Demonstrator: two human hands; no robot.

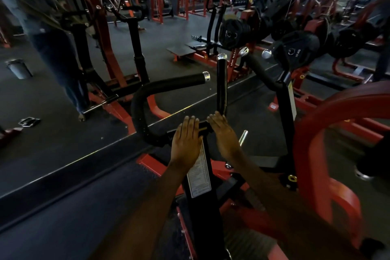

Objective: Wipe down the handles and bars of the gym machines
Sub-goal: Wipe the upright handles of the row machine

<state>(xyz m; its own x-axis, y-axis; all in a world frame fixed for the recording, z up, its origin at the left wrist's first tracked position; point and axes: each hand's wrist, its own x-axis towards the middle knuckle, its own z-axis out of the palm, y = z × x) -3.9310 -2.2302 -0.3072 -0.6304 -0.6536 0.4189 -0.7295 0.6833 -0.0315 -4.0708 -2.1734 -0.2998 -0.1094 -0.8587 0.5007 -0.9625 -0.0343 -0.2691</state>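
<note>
Hands lie flat, fingers straight: left hand (186, 139) and right hand (224, 133) press side by side on the black machine's crossbar (203, 127), curved handle (147, 99) left, upright bar (222, 84) just beyond right fingertips.

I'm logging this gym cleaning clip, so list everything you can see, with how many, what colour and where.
curved black foam-covered handle: one, black with a silver end cap, left of centre.
upright black bar: one, black with a silver cap, centre, just above the right hand.
black machine post with white label: one, centre, under both hands.
black weight plates: several, upper right, loaded on machines.
curved red machine frame: one, right edge.
wall mirror: one, left, reflecting the handle and red frames.
black rubber floor: lower left.
left hand: one, fingers straight, flat on the post top.
right hand: one, fingers straight, beside the upright bar's base.
</note>
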